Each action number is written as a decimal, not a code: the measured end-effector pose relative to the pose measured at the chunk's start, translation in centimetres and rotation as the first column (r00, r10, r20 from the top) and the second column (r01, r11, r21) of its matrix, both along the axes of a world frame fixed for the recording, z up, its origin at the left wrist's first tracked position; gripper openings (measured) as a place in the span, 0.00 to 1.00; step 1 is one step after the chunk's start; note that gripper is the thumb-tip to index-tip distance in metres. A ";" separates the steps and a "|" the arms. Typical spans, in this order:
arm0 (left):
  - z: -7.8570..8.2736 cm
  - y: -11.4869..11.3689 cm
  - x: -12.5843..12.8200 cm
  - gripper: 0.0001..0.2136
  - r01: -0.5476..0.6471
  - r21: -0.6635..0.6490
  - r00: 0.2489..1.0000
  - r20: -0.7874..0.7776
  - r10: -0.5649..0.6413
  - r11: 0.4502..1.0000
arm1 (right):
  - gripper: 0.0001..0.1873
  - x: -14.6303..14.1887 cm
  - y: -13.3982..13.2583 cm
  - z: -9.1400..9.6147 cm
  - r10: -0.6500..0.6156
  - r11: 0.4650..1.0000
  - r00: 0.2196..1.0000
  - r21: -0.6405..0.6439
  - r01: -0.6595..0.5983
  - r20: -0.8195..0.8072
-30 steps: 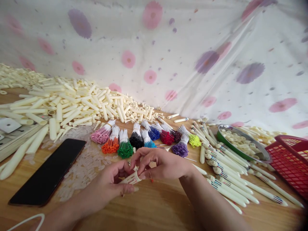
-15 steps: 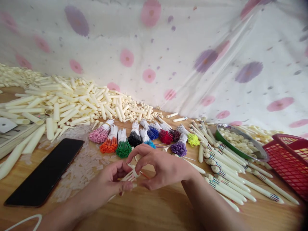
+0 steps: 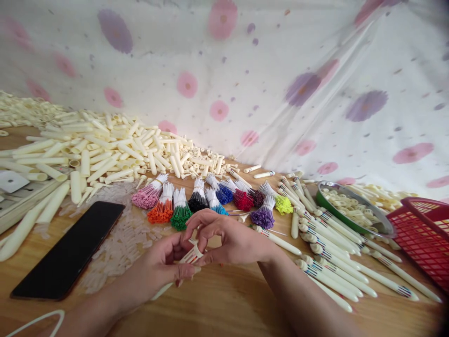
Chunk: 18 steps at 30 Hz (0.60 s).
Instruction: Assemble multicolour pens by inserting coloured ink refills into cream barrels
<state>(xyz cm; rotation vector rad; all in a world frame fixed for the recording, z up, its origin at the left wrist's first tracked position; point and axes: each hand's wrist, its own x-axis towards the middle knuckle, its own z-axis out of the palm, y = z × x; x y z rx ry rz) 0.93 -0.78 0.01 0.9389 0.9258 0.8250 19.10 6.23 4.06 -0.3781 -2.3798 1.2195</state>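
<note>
A cream multicolour pen (image 3: 191,256) is gripped in my left hand (image 3: 154,267), its slotted end pointing up and right and its body slanting out below the palm. My right hand (image 3: 233,239) bends over that slotted end, thumb and fingers closed against it. Coloured marks show in the slots; the exact grip of the right fingertips is partly hidden. Just beyond my hands stand bundles of pen refills, among them green (image 3: 180,213), purple (image 3: 263,215) and light blue (image 3: 214,202).
Loose cream pen barrels (image 3: 98,145) are heaped at the back left. A black phone (image 3: 70,252) lies left, beside small clear plastic pieces (image 3: 115,248). Assembled pens (image 3: 329,248) lie right, near a green-sided bowl (image 3: 324,206) of small parts and a red basket (image 3: 421,234).
The orange piece that showed beneath my right fingers is no longer visible there. My right thumb has come in against the pen's slotted end, and the view has shifted slightly.
</note>
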 end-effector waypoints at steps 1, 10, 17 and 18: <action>0.0 0.0 0.0 0.15 -0.006 -0.006 1.000 -0.017 0.006 1.000 | 0.06 0.1 0.1 0.0 0.011 0.999 1.000 -0.035 -0.011 0.014; 0.2 0.2 -0.2 0.09 -0.089 0.102 0.982 -0.160 0.105 0.991 | 0.04 -0.3 0.2 -0.6 -0.156 0.813 0.974 -0.538 0.223 0.166; -0.3 0.6 -0.5 0.10 -0.401 0.203 0.894 -0.126 0.430 0.893 | 0.04 -0.1 1.4 -1.1 -0.330 0.776 0.944 -0.565 0.281 0.016; -0.1 0.8 -0.6 0.11 -0.517 0.196 0.841 -0.064 0.537 0.834 | 0.04 0.0 1.6 -1.4 -0.397 0.788 0.918 -0.520 0.329 -0.021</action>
